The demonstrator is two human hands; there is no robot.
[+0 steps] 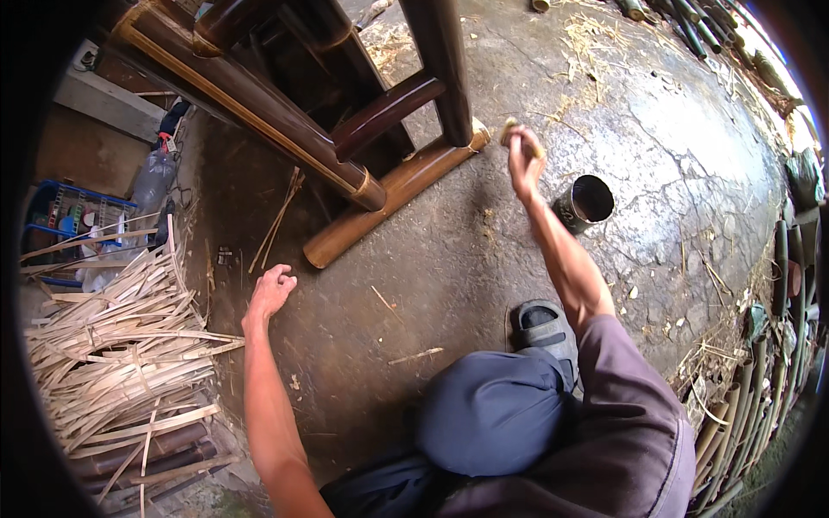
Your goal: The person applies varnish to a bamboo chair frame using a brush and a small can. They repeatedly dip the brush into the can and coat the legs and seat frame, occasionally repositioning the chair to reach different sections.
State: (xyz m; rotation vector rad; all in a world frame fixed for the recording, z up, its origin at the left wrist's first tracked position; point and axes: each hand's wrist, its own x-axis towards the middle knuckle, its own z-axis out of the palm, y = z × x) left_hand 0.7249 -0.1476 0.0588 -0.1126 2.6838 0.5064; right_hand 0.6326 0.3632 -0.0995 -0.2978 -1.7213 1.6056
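A glossy dark brown bamboo furniture frame [285, 129] stands in front of me at the upper left. Its thick bamboo foot [393, 198] lies along the floor. Just right of that foot's far end, my right hand [525, 164] is closed on a small yellowish wad [509, 129], possibly a sponge or cloth; the fingers hide most of it. A dark can [587, 204] with brown contents stands on the floor beside my right forearm. My left hand [271, 292] hovers low near the foot's near end, not touching it. Its fingers are loosely bent and apart, holding nothing.
Split bamboo strips [121, 354] are heaped at the left, behind them a blue crate [65, 216] and a clear plastic bottle [154, 173]. Bamboo poles [734, 432] line the right edge. My sandalled foot [548, 332] rests on the cracked concrete floor [466, 285], which has scattered shavings.
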